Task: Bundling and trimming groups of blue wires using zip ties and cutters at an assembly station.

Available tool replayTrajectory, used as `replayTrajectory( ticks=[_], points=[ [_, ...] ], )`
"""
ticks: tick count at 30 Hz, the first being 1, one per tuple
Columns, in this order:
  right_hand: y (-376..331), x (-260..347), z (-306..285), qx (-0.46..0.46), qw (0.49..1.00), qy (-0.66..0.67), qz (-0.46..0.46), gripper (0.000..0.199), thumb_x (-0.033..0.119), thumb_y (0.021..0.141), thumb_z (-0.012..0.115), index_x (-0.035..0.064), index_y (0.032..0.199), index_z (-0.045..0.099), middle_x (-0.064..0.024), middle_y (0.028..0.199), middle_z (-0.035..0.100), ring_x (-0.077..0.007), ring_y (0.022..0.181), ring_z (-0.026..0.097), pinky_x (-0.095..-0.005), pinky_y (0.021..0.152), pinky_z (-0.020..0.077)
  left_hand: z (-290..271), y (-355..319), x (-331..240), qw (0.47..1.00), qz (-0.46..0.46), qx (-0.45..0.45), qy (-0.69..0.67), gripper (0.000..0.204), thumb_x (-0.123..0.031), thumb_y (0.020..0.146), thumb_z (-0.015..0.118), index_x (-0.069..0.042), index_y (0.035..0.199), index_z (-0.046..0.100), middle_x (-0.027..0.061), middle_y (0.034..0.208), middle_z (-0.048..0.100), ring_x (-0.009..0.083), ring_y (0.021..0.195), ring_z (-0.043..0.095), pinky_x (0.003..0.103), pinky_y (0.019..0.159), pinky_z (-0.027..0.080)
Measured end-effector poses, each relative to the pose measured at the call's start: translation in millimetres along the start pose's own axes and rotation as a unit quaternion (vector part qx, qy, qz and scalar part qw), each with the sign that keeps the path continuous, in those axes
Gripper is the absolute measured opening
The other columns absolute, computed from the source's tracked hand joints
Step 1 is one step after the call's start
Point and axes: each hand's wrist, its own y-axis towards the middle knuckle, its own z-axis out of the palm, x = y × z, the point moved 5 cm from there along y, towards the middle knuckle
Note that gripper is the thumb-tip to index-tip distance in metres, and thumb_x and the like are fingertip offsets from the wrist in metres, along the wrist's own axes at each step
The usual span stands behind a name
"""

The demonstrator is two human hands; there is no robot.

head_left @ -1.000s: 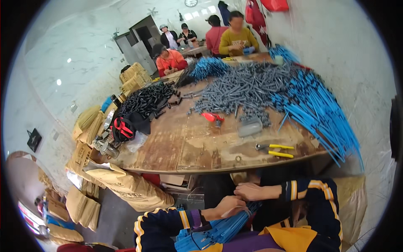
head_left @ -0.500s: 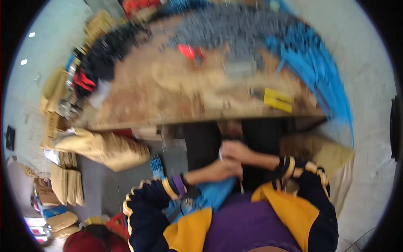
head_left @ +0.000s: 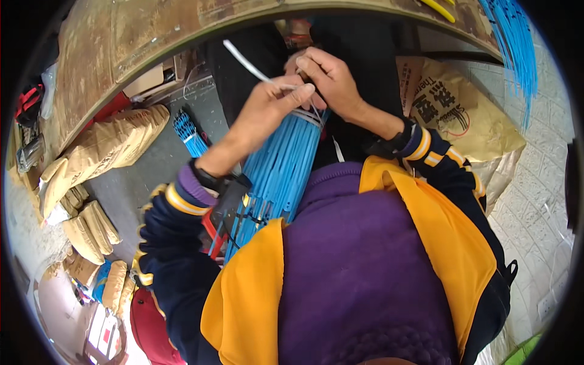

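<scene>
worn wooden table (head_left: 109, 55) over grey floor (head_left: 152, 164)

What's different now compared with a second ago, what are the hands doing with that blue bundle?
The view has tipped down from the table top to the lap. Both hands have risen to the top end of the blue bundle: the left hand now pinches the tail of a white tie around it, and the right hand grips the bundle's end. The bundle stays in the lap, and the brown sacks stay on the floor.
</scene>
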Motion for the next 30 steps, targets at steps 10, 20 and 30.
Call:
replayTrajectory(
  ticks=[10,20,30],
  points=[
    [-30.6,70.8,-4.9,0.101,0.886,-0.242,-0.382,0.01,0.009,0.077,0.072,0.0092,0.076,0.062,-0.0053,0.106,0.06,-0.0256,0.104,0.058,-0.0302,0.078,0.0513,-7.6,-12.8,-45.9,0.724,0.332,0.075,0.6,0.013,-0.02,0.092,0.061,-0.009,0.09,0.067,0.0074,0.08,0.059,0.0254,0.068,0.055,0.03,0.063,0.043],
    [-35.5,98.2,10.1,0.179,0.787,-0.277,-0.522,0.017,0.017,0.079,0.074,0.0081,0.092,0.068,-0.006,0.095,0.062,-0.0225,0.097,0.062,-0.033,0.073,0.0539,-26.5,-1.5,-15.6,0.931,-0.185,0.287,0.13,0.018,-0.02,0.09,0.062,-0.003,0.086,0.062,0.0083,0.065,0.057,0.0256,0.055,0.055,0.032,0.053,0.043],
    [-30.2,31.9,-31.7,0.162,0.926,0.118,0.321,0.022,0.012,0.095,0.054,0.0004,0.111,0.063,-0.007,0.078,0.064,-0.0149,0.061,0.064,-0.0224,0.052,0.0481,23.0,-23.5,-58.9,0.587,0.332,0.165,0.72,0.01,-0.014,0.074,0.063,-0.01,0.076,0.054,-0.0004,0.068,0.052,0.0185,0.066,0.055,0.03,0.057,0.043]
  ],
)
